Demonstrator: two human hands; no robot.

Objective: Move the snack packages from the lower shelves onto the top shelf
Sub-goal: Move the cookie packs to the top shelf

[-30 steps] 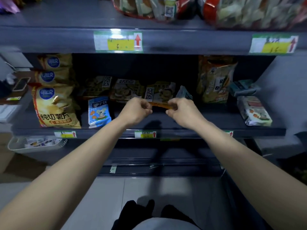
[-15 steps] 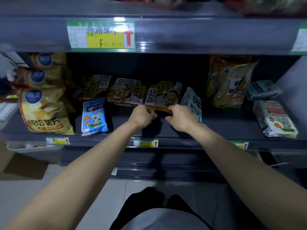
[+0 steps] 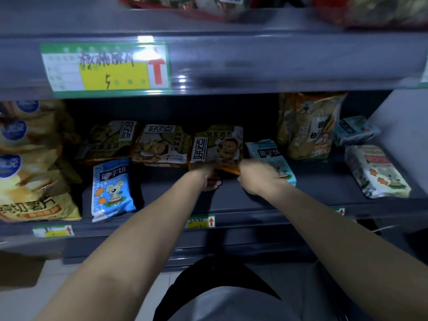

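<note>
On the lower shelf [image 3: 254,200] a green-and-orange cookie package [image 3: 216,147] leans against the back. My left hand [image 3: 208,176] and my right hand [image 3: 257,177] both grip its orange bottom edge, one at each end. Two more cookie packages of the same kind [image 3: 162,145] [image 3: 111,140] stand to its left. A light-blue biscuit pack [image 3: 269,156] lies partly under my right hand. The top shelf [image 3: 254,59] runs overhead with red-trimmed snack bags [image 3: 208,8] on it, cut off by the frame.
A blue mouse-print pack [image 3: 111,188] lies left of my arms. Yellow chip bags [image 3: 32,163] are stacked at far left. A tall orange-green bag [image 3: 308,126], a small teal pack [image 3: 354,129] and a white pack [image 3: 375,172] sit at right. Price tags line both shelf edges.
The view has closed in on the shelf. Both hands have reached further back along the lower shelf, still holding the cookie package's bottom edge.
</note>
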